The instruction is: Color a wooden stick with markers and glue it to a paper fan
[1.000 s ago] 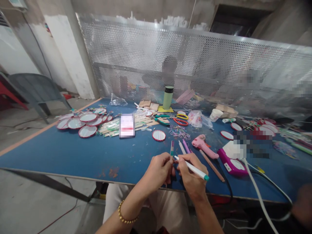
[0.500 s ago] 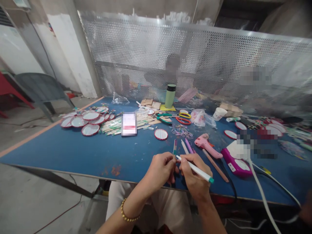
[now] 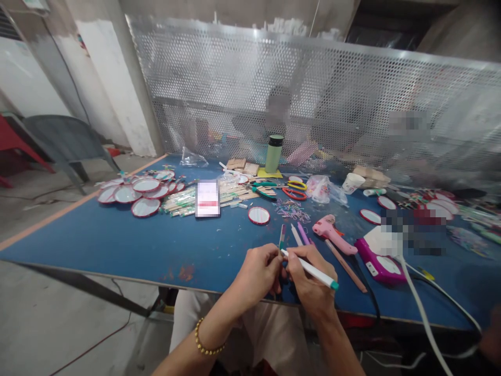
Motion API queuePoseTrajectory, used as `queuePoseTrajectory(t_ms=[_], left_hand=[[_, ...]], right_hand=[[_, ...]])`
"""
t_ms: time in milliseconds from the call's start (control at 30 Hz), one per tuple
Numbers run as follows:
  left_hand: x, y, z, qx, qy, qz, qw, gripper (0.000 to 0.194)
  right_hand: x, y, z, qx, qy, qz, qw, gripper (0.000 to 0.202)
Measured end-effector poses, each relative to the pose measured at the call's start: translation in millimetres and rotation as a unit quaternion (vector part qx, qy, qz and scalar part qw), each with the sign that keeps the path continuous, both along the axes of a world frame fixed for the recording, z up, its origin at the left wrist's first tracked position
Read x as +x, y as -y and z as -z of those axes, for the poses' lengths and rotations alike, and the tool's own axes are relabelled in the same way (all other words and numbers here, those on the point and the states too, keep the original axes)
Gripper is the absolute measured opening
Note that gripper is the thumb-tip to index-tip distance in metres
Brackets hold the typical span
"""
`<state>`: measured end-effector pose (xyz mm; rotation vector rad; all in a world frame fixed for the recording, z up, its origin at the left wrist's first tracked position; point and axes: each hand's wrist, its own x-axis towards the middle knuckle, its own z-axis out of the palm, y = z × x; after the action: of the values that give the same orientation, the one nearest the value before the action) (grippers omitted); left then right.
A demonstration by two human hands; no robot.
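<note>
Near the table's front edge, my left hand pinches a thin flat stick upright; its upper part shows purple-red and green bands, and its lower end is hidden by my fingers. My right hand grips a white marker pen with a green end, its tip against or very close to the stick by my left fingertips. Just beyond my hands lie a white pen and a purple pen. A round white disc with a red rim rests farther back.
A pink glue gun and a purple-and-white box with cables lie at the right. Stacked red-rimmed discs, bundled sticks and a phone are at the left. Behind are pliers, a green bottle and a paper cup.
The marker and my right hand have shifted slightly to the left, and the marker's green end sits a little higher. The stick leans slightly more to the right. My left hand is almost unmoved.
</note>
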<state>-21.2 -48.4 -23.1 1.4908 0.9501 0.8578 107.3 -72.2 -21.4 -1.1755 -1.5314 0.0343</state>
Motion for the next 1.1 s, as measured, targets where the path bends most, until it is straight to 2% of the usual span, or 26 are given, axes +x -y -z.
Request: queuePoseTrajectory(t_ms=[1100], left_hand=[[0.4, -0.1, 1.7, -0.003, -0.011, 0.004, 1.000, 0.026]], right_hand=[[1.7, 0.8, 0.6, -0.019, -0.005, 0.004, 1.000, 0.021]])
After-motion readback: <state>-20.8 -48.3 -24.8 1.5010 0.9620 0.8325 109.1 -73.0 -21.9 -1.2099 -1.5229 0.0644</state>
